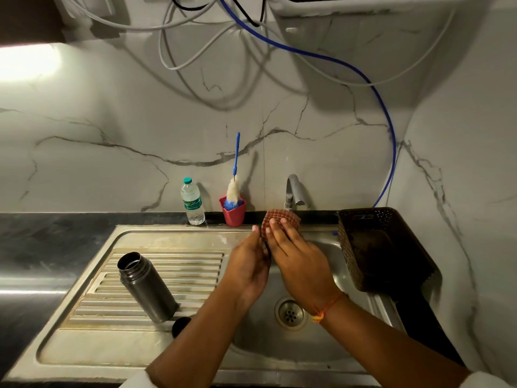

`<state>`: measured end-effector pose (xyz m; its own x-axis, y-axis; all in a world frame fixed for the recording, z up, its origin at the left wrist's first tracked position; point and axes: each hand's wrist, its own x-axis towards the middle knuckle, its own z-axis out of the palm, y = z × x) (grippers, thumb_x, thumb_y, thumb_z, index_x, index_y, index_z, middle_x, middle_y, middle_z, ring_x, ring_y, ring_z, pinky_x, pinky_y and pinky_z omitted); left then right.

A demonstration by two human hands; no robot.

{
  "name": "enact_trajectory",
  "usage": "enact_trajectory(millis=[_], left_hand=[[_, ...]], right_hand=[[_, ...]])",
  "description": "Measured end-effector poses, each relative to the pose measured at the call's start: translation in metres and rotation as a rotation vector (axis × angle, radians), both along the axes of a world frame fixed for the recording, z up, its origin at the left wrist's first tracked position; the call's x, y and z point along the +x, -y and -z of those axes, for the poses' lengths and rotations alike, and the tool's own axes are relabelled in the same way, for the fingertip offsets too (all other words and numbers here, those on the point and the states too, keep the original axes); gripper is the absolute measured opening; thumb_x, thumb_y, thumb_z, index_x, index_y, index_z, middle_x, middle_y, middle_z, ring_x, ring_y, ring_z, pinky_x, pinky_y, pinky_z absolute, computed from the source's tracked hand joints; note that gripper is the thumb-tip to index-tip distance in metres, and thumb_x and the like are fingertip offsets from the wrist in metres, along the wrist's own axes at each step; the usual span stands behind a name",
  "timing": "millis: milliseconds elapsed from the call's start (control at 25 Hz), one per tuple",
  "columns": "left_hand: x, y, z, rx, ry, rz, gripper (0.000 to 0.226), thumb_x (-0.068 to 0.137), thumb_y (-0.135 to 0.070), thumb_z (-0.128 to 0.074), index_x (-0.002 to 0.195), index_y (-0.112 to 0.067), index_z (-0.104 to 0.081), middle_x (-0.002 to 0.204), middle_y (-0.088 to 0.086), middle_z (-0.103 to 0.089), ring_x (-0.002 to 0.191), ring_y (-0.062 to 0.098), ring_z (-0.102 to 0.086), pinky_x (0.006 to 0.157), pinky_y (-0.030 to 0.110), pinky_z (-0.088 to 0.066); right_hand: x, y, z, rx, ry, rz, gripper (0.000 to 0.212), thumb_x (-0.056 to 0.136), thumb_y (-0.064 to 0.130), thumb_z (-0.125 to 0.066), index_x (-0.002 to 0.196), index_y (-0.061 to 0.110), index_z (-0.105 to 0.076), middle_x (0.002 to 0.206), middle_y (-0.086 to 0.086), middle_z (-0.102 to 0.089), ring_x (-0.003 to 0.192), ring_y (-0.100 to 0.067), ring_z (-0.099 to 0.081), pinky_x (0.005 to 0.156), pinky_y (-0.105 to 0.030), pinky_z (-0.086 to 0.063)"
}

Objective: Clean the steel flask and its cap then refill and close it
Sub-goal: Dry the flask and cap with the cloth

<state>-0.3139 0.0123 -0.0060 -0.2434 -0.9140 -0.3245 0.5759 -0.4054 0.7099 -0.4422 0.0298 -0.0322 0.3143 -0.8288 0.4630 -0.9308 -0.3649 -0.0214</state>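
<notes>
Scrub pad (282, 217) is pressed betw. left grip (249, 264) & right grip (296, 256), fingers straight, not curled. Uncapped flask (148, 289), near left forearm, could be toppled if elbowed.

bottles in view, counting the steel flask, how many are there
2. The steel flask stands uncapped on the drainboard. The plastic water bottle stands capped against the back wall, left of the red cup. The dark basket's inside is too dim to rule out more.
</notes>
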Motion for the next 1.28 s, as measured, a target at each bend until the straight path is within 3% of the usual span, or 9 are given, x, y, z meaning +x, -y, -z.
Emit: enact_trajectory(millis=[120,240,360,560,720,840,960,1120,1280], left_hand=[[-0.005,0.004,-0.006,0.099,-0.099,-0.079,0.038,0.106,-0.025,-0.049,0.13,0.001,-0.062,0.116,0.02,-0.074,0.107,0.026,-0.073,0.1,0.039,-0.053],[-0.007,0.011,-0.012,0.186,-0.306,-0.095,0.041,0.106,-0.026,-0.049,0.132,0.005,-0.056,0.121,0.025,-0.07,0.115,0.032,-0.069,0.108,0.04,-0.049],[-0.006,0.013,-0.024,0.196,-0.386,-0.108,0.037,0.105,-0.025,-0.05,0.123,0.008,-0.058,0.117,0.029,-0.07,0.106,0.033,-0.072,0.095,0.036,-0.059],[-0.006,0.011,-0.028,0.151,-0.463,-0.08,0.036,0.107,-0.021,-0.047,0.126,0.009,-0.057,0.122,0.03,-0.068,0.107,0.034,-0.072,0.089,0.041,-0.059],[0.0,0.008,-0.02,0.045,-0.125,-0.021,0.034,0.107,-0.024,-0.046,0.12,0.004,-0.06,0.116,0.026,-0.071,0.102,0.031,-0.073,0.095,0.041,-0.057],[0.004,0.009,-0.009,-0.094,0.187,0.024,0.033,0.108,-0.025,-0.044,0.116,-0.002,-0.066,0.112,0.019,-0.074,0.107,0.03,-0.069,0.098,0.04,-0.054],[0.001,0.015,0.002,-0.089,0.25,0.004,0.034,0.108,-0.027,-0.044,0.116,-0.004,-0.069,0.112,0.019,-0.074,0.114,0.033,-0.066,0.107,0.045,-0.05],[-0.009,0.019,0.007,0.06,0.186,-0.105,0.032,0.108,-0.025,-0.046,0.12,-0.005,-0.067,0.113,0.019,-0.074,0.107,0.029,-0.071,0.096,0.04,-0.056],[-0.006,0.023,0.007,0.169,0.063,-0.155,0.032,0.107,-0.025,-0.047,0.123,-0.002,-0.063,0.107,0.02,-0.076,0.099,0.027,-0.075,0.085,0.036,-0.059]], right_hand=[[0.001,0.0,0.008,-0.045,0.054,-0.012,0.063,0.093,0.01,-0.05,0.153,0.013,-0.031,0.16,-0.005,-0.029,0.148,-0.025,-0.025,0.092,-0.035,-0.052],[-0.002,-0.001,0.017,-0.069,0.098,-0.057,0.062,0.093,0.006,-0.046,0.153,0.013,-0.029,0.16,-0.007,-0.026,0.149,-0.025,-0.022,0.09,-0.035,-0.054],[0.001,0.0,0.023,-0.148,0.19,-0.109,0.061,0.095,0.013,-0.053,0.151,0.008,-0.029,0.158,-0.013,-0.028,0.147,-0.026,-0.027,0.105,-0.037,-0.047],[0.02,-0.006,0.006,-0.056,0.933,-0.046,0.046,0.106,0.024,-0.035,0.151,0.016,-0.035,0.153,-0.003,-0.041,0.137,-0.005,-0.042,0.11,-0.019,-0.037],[-0.006,0.008,-0.016,0.37,1.247,0.029,0.04,0.104,0.015,-0.042,0.138,0.033,-0.053,0.129,0.007,-0.062,0.117,-0.009,-0.058,0.101,-0.034,-0.05],[-0.028,0.021,-0.041,0.468,0.887,0.012,0.039,0.103,0.011,-0.041,0.134,0.027,-0.057,0.135,0.007,-0.057,0.126,-0.01,-0.051,0.101,-0.011,-0.038],[-0.028,0.022,-0.049,0.337,0.479,-0.063,0.045,0.102,0.008,-0.04,0.144,0.023,-0.047,0.145,0.011,-0.046,0.132,-0.002,-0.039,0.094,0.009,-0.014],[-0.019,0.016,-0.022,0.21,0.271,-0.031,0.069,0.094,0.001,-0.048,0.153,0.024,-0.022,0.159,0.008,-0.022,0.146,-0.011,-0.024,0.118,-0.022,-0.023],[-0.014,0.001,0.005,0.094,0.194,-0.051,0.091,0.075,0.003,-0.078,0.149,0.012,-0.027,0.154,-0.004,-0.032,0.139,-0.018,-0.035,0.108,-0.027,-0.032]])
